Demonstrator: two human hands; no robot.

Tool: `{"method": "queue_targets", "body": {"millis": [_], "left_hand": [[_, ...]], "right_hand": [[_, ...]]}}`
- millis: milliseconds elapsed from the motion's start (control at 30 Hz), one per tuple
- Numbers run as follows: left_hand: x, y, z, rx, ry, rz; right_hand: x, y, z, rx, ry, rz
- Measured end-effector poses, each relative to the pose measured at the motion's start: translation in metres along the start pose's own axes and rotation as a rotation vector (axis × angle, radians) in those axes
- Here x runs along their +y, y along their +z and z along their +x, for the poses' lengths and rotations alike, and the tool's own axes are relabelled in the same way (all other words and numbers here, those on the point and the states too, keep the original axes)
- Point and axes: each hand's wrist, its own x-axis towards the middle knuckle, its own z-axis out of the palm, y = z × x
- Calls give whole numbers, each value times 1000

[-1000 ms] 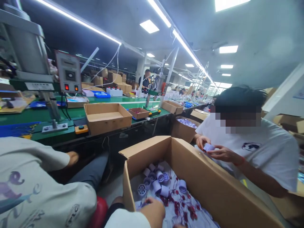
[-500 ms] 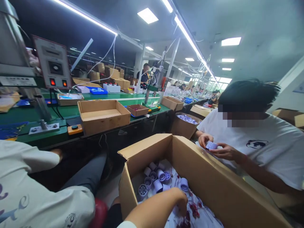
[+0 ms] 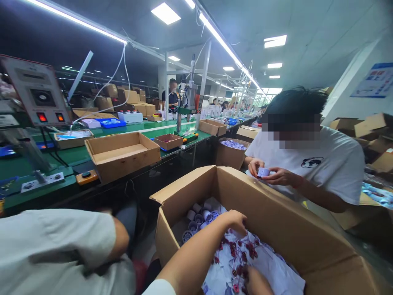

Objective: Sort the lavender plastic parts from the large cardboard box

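My left hand [image 3: 236, 221] reaches across the big cardboard box [image 3: 264, 205], its fingers curled down near the box's right inner wall. Whatever lies beneath those fingers is hidden. Several pale purple plastic cups [image 3: 201, 217] with slotted ends lie heaped in the box's far left corner, partly behind my left forearm. My right hand [image 3: 258, 282] is low in the box, its fingers bent at a cluster of small dark red parts with thin wires [image 3: 242, 256]. These red parts lie on white sheeting [image 3: 273, 268]. I cannot make out what the right fingers hold.
Across the box, a co-worker [image 3: 301, 151] handles a purple cup [image 3: 263, 172]. To the left, a green bench [image 3: 147, 135] carries an open carton [image 3: 123, 153], a smaller box of red parts [image 3: 168, 141] and a press control box [image 3: 37, 90]. Another person's sleeve [image 3: 61, 241] is close on my left.
My left hand has moved from the near cups across to the box's right side. My right hand has come further into view among the red parts. The view has swung right.
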Motion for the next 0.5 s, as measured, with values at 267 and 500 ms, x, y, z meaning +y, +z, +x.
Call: {"method": "queue_targets", "body": {"millis": [267, 500], "left_hand": [[10, -11, -15, 25, -42, -141], [14, 3, -13, -48, 30, -96]], "right_hand": [[-24, -97, 26, 209, 171, 519], [-61, -132, -1, 434, 182, 966]]}}
